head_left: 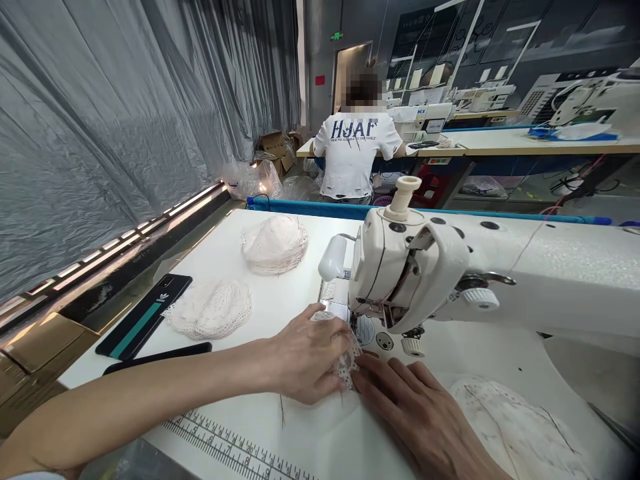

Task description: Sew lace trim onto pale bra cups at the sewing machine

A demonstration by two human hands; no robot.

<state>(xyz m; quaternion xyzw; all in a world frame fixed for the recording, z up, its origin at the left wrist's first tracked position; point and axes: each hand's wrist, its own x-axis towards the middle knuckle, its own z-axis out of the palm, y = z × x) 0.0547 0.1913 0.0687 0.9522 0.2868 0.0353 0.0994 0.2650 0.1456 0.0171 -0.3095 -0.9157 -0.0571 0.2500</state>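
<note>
My left hand point(305, 357) lies over a small piece of white lace point(346, 363) on the white sewing table point(280, 300), fingers curled and pressing it down just in front of the needle. My right hand point(415, 407) rests flat beside it, fingertips touching the lace from the right. The white sewing machine point(450, 273) stands directly behind both hands, its presser foot area point(356, 320) close to the lace.
Two piles of lace pieces point(210, 308) point(275, 243) lie on the table's left half. A black phone point(145, 315) and a dark strip point(157, 358) sit near the left edge. More lace point(510, 427) lies at the right. Another person in a white shirt point(355, 153) sits ahead.
</note>
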